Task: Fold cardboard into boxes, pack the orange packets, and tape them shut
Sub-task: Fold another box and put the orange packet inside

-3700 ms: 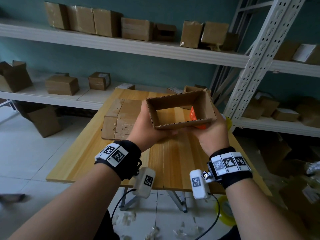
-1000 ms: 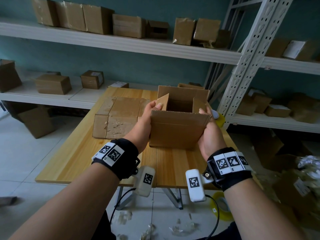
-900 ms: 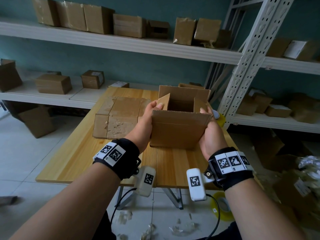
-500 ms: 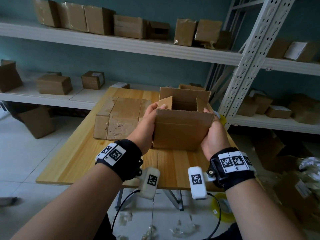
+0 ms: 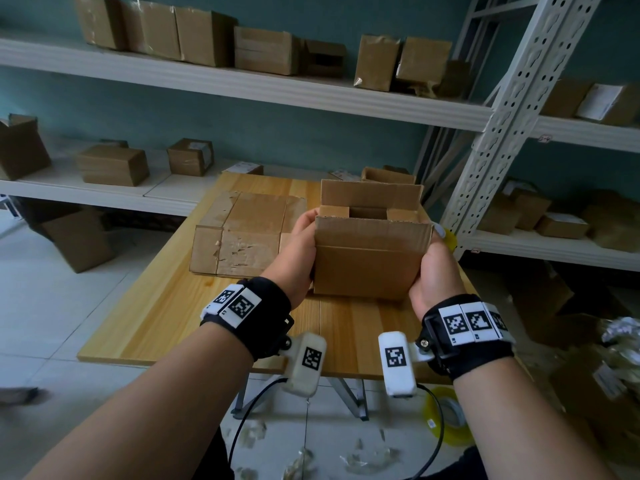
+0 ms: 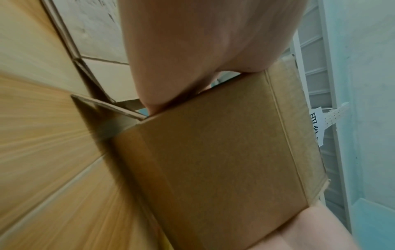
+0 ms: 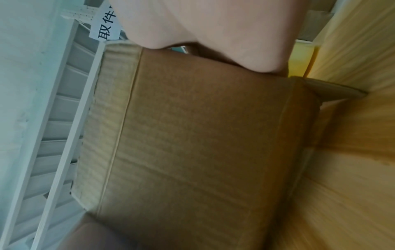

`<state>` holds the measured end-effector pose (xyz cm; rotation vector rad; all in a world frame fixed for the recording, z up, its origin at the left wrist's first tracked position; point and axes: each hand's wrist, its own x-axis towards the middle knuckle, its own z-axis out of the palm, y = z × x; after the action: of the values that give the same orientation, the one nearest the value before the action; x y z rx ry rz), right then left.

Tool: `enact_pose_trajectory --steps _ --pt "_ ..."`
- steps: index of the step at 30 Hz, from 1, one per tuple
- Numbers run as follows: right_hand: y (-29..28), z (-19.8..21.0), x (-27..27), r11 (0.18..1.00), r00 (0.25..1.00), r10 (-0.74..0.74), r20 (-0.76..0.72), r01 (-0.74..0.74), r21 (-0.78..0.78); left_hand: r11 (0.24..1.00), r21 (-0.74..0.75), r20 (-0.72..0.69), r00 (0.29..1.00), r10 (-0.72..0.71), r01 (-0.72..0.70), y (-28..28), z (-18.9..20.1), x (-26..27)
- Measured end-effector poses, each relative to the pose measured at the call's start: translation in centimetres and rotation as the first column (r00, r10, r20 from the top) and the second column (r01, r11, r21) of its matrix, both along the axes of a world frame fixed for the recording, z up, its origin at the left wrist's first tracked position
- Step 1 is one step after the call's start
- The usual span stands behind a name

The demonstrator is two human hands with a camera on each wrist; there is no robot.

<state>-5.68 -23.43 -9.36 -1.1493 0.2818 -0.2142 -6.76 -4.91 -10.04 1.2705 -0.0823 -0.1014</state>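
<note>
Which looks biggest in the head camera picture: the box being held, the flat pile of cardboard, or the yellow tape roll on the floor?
1. Flat pile of cardboard and held box: they look about alike, and the box is nearer the camera, so I won't rank them.
2. Yellow tape roll: clearly smallest, partly hidden by the right arm.

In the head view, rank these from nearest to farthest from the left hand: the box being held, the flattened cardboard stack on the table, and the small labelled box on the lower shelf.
1. Held box: gripped by the left hand, on its right.
2. Flattened cardboard stack: on the table, just left of the hand.
3. Small labelled box: on the lower shelf, beyond the table, up left.
</note>
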Motion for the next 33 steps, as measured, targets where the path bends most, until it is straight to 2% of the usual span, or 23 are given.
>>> enact_pose_trajectory --steps 6,10,13,20,27,33 --pt "-0.9 -0.8 0.2 0.993 0.998 0.033 0.057 -0.026 -0.113 1.000 -0.012 -0.002 1.000 -0.003 0.003 0.0 0.1 -0.1" --pt "-0.8 -0.3 -0.1 0.991 0.999 0.032 0.040 -0.026 -0.133 1.000 -0.001 0.001 1.000 -0.015 0.015 0.1 -0.1 -0.1" --pt "-0.7 -0.3 -0.2 0.977 0.999 0.034 0.037 -0.025 -0.210 0.999 0.033 -0.012 1.000 -0.013 0.013 0.1 -0.1 0.0" --pt "-1.1 -0.3 -1.1 0.973 0.997 0.078 0.026 -0.070 -0.220 0.995 0.102 -0.012 1.000 -0.008 0.010 -0.1 0.0 0.0" --pt "-1.8 0.1 -1.6 0.972 0.993 0.108 -0.048 -0.115 -0.203 0.975 0.212 -0.013 0.998 -0.067 0.069 -0.4 -0.3 0.1" --pt "-1.7 0.2 -1.3 0.967 0.991 0.016 -0.133 -0.049 -0.251 0.962 0.258 -0.056 0.996 -0.074 0.086 -0.1 -0.2 -0.1"
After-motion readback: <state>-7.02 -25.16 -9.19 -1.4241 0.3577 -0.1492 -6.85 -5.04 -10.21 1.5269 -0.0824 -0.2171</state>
